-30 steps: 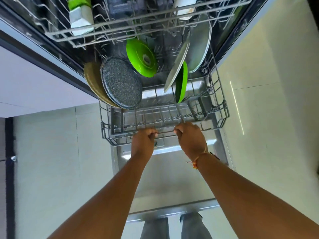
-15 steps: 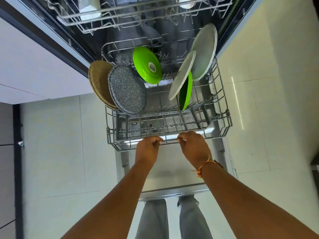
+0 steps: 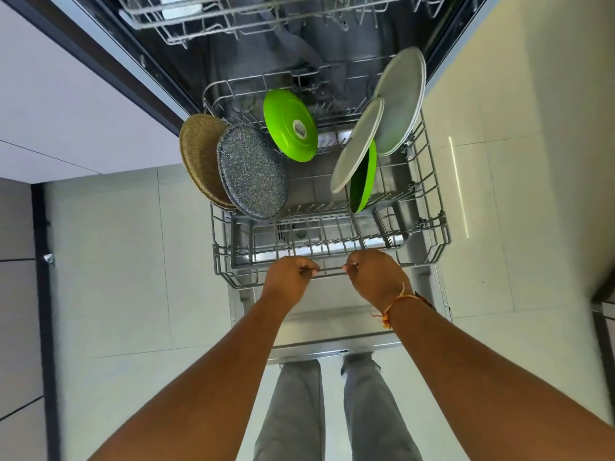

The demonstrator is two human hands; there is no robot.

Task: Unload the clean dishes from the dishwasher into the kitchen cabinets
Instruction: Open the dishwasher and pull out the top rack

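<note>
The lower dishwasher rack [image 3: 432, 241] is pulled out over the open door [image 3: 332, 331]. My left hand [image 3: 288, 281] and my right hand [image 3: 376, 277] both grip the rack's front rail, side by side. Standing in the rack are a woven tan plate [image 3: 198, 158], a speckled grey plate [image 3: 253, 171], a green plate [image 3: 288, 124] showing its underside, two grey plates [image 3: 357, 149] [image 3: 401, 101] and a green bowl [image 3: 362, 178] on the right.
The upper rack [image 3: 233, 18] juts out above, with white items in it. A pale cabinet front [image 3: 66, 104] stands on the left. Tiled floor [image 3: 499, 211] lies on both sides of the door. My legs [image 3: 293, 414] stand just behind the door's edge.
The lower rack has slid out toward me with both hands on its front rail. More of the plates are clear of the upper rack.
</note>
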